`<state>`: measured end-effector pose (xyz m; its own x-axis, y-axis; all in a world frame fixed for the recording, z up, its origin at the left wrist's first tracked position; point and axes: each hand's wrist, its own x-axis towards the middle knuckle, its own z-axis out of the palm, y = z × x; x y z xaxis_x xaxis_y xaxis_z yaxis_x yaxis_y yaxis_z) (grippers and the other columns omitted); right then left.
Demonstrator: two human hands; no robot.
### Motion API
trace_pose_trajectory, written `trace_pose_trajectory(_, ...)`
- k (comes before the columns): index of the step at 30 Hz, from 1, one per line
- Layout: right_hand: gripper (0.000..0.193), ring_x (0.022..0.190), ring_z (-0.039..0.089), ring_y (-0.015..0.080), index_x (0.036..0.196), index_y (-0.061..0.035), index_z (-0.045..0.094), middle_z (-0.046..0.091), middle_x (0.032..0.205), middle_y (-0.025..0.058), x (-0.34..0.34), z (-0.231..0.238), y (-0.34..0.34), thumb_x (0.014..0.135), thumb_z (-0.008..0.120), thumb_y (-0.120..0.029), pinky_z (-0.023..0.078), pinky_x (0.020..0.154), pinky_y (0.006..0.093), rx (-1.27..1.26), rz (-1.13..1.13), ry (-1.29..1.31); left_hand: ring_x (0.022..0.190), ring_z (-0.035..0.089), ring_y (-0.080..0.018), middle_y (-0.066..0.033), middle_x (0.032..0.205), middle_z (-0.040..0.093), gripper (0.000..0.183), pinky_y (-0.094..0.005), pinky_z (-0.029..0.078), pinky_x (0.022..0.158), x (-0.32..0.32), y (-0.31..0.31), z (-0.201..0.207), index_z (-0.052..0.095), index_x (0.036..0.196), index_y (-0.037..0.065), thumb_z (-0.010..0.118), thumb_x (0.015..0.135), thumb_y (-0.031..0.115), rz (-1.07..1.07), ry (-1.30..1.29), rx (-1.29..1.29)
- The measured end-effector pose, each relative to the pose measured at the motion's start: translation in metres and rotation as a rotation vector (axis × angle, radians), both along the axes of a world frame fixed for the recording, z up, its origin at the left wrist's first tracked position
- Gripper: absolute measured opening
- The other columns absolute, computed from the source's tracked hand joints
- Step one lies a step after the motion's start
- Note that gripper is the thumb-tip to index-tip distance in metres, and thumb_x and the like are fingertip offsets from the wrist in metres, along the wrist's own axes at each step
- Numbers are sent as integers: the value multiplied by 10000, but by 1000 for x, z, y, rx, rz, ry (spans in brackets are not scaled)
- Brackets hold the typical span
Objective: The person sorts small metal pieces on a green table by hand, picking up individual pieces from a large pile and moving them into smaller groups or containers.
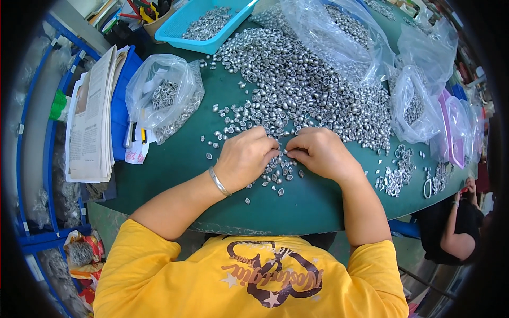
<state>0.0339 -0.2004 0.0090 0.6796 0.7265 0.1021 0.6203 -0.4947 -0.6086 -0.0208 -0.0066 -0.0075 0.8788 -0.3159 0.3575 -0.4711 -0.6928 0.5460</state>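
Note:
My left hand, with a silver bangle at the wrist, is closed in a pinch near the table's middle. Facing it, my right hand pinches a small silver metal piece at its fingertips. Whatever sits between the left fingertips is too small and hidden to make out. The two pinches almost meet, above a scatter of small teardrop-shaped hollow metal pieces. Beyond the hands spreads a big heap of like silver pieces.
A blue plastic basket of metal pieces stands far left, near a clear bag. More clear bags lie at right, by loose metal links. Papers stand at the left edge. Another person sits at right.

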Motion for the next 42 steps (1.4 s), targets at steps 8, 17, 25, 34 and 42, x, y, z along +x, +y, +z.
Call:
trace_pose_trajectory(8, 84, 648, 544, 59, 832, -6, 667, 637, 747, 20, 11, 4, -10, 752, 679, -28, 434, 582, 201, 481, -115, 656, 586, 504, -185, -57, 688, 507, 96, -275, 416, 534, 4, 2, 1, 642, 791, 53, 676, 711, 12, -54, 56, -197)
trace_pose_trajectory(17, 110, 466, 335, 45, 935, -17, 549, 490, 653, 20, 15, -7, -20, 836, 566, -63, 238, 397, 182, 1223, 170, 1215, 599, 396, -60, 17, 751, 496, 76, -182, 343, 567, -3, 5, 7, 614, 804, 22, 651, 758, -26, -211, 444, -772)
trace_pose_trajectory(25, 107, 485, 447, 60, 831, -5, 638, 542, 595, 15, 1, 26, -34, 815, 635, -111, 334, 422, 220, 594, -421, 878, 577, 394, -46, -115, 956, 580, 45, -146, 330, 474, -5, 19, 8, 554, 892, 22, 552, 858, 53, -196, 889, -1403)
trace_pose_trajectory(34, 68, 637, 581, 260, 794, -65, 669, 587, 706, 79, -45, -12, -41, 734, 670, -96, 469, 574, 343, 43, -257, -187, 563, 424, -71, -52, 777, 515, 134, -166, 301, 420, -2, 18, 9, 519, 910, 42, 532, 778, 28, -199, 960, -1503)
trace_pose_trajectory(42, 73, 611, 567, 246, 795, -40, 661, 579, 690, 102, -41, -8, -44, 725, 676, -54, 455, 561, 315, 186, -274, 95, 650, 543, -188, -66, 722, 532, 155, -283, 441, 565, -17, -9, 4, 654, 871, 63, 654, 723, 15, -233, 35, -229)
